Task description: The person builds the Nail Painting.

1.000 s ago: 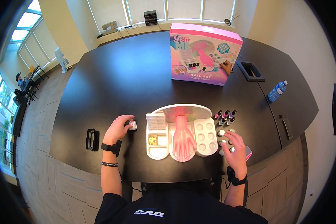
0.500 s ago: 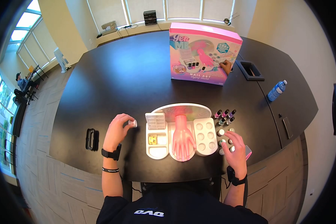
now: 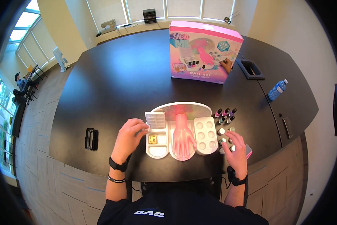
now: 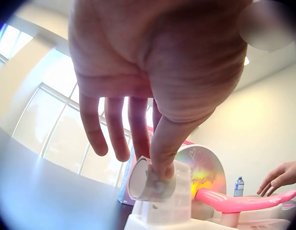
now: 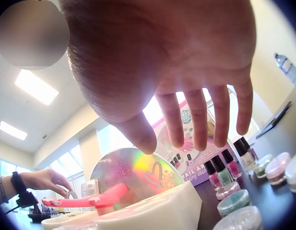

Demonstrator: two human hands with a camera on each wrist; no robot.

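Observation:
In my left hand [image 3: 128,135], thumb and fingers pinch a small white roll [image 4: 152,181], one round end facing the left wrist camera. It is held at the upright white compartment panel [image 3: 155,120] of the white nail-art station [image 3: 148,152]. A small yellow item [image 3: 152,139] lies in one compartment there. The station's middle carries a pink model hand [image 3: 182,140], palm down, before a shiny curved backboard [image 5: 133,167]. My right hand [image 3: 236,154] hovers with relaxed, spread fingers over several small lidded pots [image 5: 234,203] right of the station.
Several nail polish bottles [image 3: 224,112] stand behind the pots. A pink product box [image 3: 206,52] stands farther back, with a water bottle [image 3: 278,90] at the right. A black frame-like object [image 3: 89,138] sits on the left of the dark table [image 3: 112,75].
My left hand has lifted the white roll from the table at the left and carried it right, to the station's upright panel. The right hand stays in place.

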